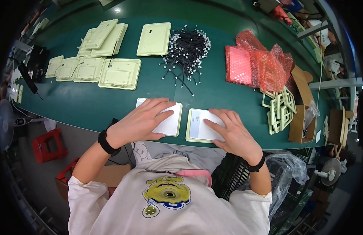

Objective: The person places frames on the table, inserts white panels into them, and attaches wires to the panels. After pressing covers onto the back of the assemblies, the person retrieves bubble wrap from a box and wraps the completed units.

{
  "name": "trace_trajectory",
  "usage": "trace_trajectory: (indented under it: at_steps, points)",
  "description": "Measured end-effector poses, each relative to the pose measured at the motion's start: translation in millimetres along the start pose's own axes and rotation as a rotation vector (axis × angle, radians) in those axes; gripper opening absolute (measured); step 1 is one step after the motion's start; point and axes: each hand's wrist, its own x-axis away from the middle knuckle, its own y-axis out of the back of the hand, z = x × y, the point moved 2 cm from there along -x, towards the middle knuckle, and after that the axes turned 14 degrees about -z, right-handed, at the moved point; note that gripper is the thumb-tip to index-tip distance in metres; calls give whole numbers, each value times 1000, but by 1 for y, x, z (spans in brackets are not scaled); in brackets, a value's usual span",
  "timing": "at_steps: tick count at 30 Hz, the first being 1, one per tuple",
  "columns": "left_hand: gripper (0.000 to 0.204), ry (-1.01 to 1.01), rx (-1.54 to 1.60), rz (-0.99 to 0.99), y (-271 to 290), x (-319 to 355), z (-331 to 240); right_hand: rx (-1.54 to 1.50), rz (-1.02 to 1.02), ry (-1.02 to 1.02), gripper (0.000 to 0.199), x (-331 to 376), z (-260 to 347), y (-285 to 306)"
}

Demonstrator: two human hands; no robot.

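Two pale green rectangular frames lie side by side at the near edge of the green table, each with a flat white panel in it. My left hand (144,121) rests over the left panel (171,124), its fingers spread and covering much of it. On the right panel (198,131), which has a bluish strip along its left side, lie the outstretched fingers of my right hand (234,133). Neither hand is closed round anything. A narrow strip of table separates the two framed panels.
Beyond my hands lies a heap of short black cables (187,47) with white connectors. Pale green housings (118,74) stand at the left, and another housing (154,39) lies behind. Red bubble wrap (260,62), loose green frames (281,109) and a cardboard box (303,125) occupy the right.
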Motion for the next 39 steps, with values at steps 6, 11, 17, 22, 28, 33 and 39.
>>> trace_trajectory:
  at_steps: [6,11,17,22,28,33,39]
  points:
    - [74,17,8,27,-4,0,3,2,2,1,76,0,7,1]
    - [73,9,24,29,-4,0,2,-11,14,19,75,-1,10,0]
    - [71,0,40,43,-6,-1,2,0,24,24,75,-2,13,-3]
    - [73,-3,26,57,-7,0,0,50,36,28,75,-3,13,-7]
    - [76,-43,-41,56,-16,1,-2,71,52,19,75,-3,14,-7]
    - [71,-86,-24,-13,-23,2,-14,73,47,16,73,-5,13,-6]
    - [65,-27,20,-38,-48,4,-32,73,24,26,66,-7,10,-8]
